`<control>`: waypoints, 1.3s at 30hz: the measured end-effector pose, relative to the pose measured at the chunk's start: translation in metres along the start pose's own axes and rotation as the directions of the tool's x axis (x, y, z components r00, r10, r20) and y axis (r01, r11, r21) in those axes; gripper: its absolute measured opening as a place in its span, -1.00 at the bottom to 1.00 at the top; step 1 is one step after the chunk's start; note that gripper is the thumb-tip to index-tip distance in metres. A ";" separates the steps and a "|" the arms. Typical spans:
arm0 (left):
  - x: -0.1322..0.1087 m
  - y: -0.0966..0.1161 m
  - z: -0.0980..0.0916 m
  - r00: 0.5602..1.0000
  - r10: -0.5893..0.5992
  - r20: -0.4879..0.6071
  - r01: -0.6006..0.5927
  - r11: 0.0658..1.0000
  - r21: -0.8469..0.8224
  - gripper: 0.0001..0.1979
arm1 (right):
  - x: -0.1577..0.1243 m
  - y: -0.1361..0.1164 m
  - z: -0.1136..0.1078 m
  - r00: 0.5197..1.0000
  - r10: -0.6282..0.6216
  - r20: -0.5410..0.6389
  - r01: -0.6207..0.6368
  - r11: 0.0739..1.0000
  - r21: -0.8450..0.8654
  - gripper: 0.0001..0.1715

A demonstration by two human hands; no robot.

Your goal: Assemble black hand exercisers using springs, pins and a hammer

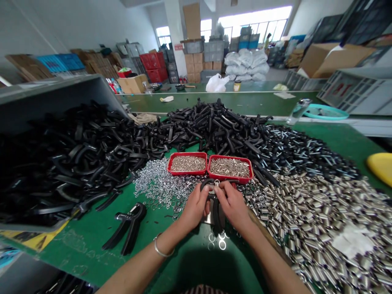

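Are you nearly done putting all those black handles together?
Not nearly. One assembled grip lies on the green table, seemingly done. The left hand and right hand hold another black piece between them. Left to do: a huge pile of black handles, plus heaps of springs and rings.

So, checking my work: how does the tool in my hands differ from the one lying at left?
The held tool is gripped by the left hand and right hand, largely hidden; the lying tool rests untouched, fully visible. The held tool runs straight ahead; the lying tool slants, handles splayed. Both are black.
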State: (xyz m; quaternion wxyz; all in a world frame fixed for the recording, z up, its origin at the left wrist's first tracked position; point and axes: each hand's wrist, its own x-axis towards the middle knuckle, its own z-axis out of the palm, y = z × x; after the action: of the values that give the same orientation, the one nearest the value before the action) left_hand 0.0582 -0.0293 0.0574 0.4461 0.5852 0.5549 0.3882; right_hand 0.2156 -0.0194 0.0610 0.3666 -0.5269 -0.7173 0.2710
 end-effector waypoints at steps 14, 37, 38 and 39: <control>-0.030 0.013 -0.036 0.922 0.006 0.387 -0.285 0.686 0.669 -0.36 | -0.025 -0.025 -0.019 0.910 -0.024 0.414 -0.079 0.970 0.230 -0.68; 0.139 0.021 -0.002 0.852 0.290 0.435 -0.505 0.244 0.828 -0.76 | 0.114 0.077 -0.026 0.977 -0.117 0.178 0.210 0.664 -0.718 -0.83; 0.149 0.021 0.004 0.848 0.289 0.445 -0.512 0.228 0.828 -0.77 | 0.116 0.078 -0.024 0.976 -0.118 0.185 0.216 0.657 -0.722 -0.85; 0.157 0.019 0.010 0.845 0.283 0.454 -0.518 0.217 0.828 -0.78 | 0.117 0.079 -0.022 0.975 -0.118 0.188 0.219 0.656 -0.722 -0.87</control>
State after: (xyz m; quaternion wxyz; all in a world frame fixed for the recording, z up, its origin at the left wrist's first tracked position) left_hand 0.0863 0.1265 0.0665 -0.0316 0.8902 0.4528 0.0394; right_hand 0.2568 0.1157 0.0405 0.1002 -0.5431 -0.8324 -0.0452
